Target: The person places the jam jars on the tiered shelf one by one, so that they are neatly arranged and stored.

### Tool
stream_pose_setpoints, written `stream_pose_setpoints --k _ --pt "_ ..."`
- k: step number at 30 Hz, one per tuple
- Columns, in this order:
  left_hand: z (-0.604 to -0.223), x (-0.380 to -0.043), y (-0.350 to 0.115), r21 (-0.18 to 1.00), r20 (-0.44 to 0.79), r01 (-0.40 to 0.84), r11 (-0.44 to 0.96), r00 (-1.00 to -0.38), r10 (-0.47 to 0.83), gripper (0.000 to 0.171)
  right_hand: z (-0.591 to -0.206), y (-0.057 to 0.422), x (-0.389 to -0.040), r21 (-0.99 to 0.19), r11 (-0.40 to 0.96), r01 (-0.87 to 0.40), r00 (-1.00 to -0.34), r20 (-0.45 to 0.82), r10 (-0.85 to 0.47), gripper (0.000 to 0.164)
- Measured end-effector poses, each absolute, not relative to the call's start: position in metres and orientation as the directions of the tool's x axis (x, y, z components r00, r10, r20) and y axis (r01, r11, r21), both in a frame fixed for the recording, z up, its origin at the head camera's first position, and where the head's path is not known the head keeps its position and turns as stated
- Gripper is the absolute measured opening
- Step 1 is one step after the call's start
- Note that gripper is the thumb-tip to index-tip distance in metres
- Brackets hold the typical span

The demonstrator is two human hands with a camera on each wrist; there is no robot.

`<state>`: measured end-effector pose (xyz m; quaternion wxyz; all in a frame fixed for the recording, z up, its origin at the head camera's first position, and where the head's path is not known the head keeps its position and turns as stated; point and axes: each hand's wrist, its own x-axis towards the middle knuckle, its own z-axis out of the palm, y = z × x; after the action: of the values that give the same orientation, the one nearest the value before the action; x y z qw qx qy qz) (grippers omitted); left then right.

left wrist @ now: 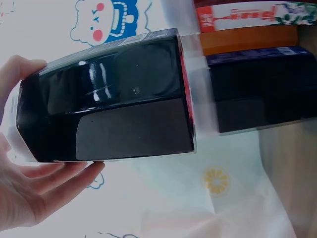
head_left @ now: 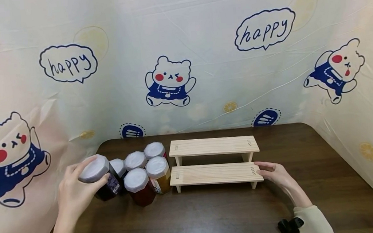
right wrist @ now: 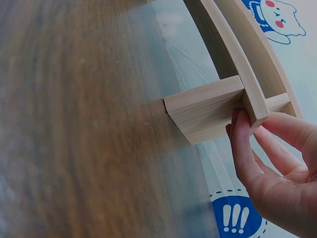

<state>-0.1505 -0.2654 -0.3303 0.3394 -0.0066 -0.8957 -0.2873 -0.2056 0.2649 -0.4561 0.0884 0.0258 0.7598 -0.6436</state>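
My left hand (head_left: 74,193) grips a dark jar (head_left: 109,186) by its whitish lid, thumb and fingers on opposite sides. In the left wrist view this jar (left wrist: 114,104) shows glossy, near-black flat sides. A two-step wooden stand (head_left: 214,173) of pale boards stands on the table. At the right end of its lower step, my right hand (head_left: 276,175) pinches the board between thumb and fingers. The right wrist view shows the fingertips (right wrist: 241,121) on that board end, next to the stand's leg (right wrist: 205,109).
Several lidded jars cluster left of the stand, among them a dark red jar (head_left: 142,196) in front and an amber jar (head_left: 162,182) close to the lower step. The brown table (head_left: 194,218) meets a patterned sheet (head_left: 206,118) behind and at both sides.
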Motion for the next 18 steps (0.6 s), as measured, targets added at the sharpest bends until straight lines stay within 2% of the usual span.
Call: stream_pose_setpoints --k 11,18 --pt "-0.311 -0.158 -0.251 0.509 0.621 0.240 0.827 -0.768 -0.159 0.057 -0.455 0.265 -0.204 -0.984 0.097 0.147 -0.983 -0.156 -0.097 0.052" --pt "-0.306 -0.169 -0.236 0.525 0.595 0.256 0.812 -0.793 -0.134 0.053 -0.456 0.264 -0.205 -0.987 0.079 0.138 -0.984 -0.146 -0.105 0.052"
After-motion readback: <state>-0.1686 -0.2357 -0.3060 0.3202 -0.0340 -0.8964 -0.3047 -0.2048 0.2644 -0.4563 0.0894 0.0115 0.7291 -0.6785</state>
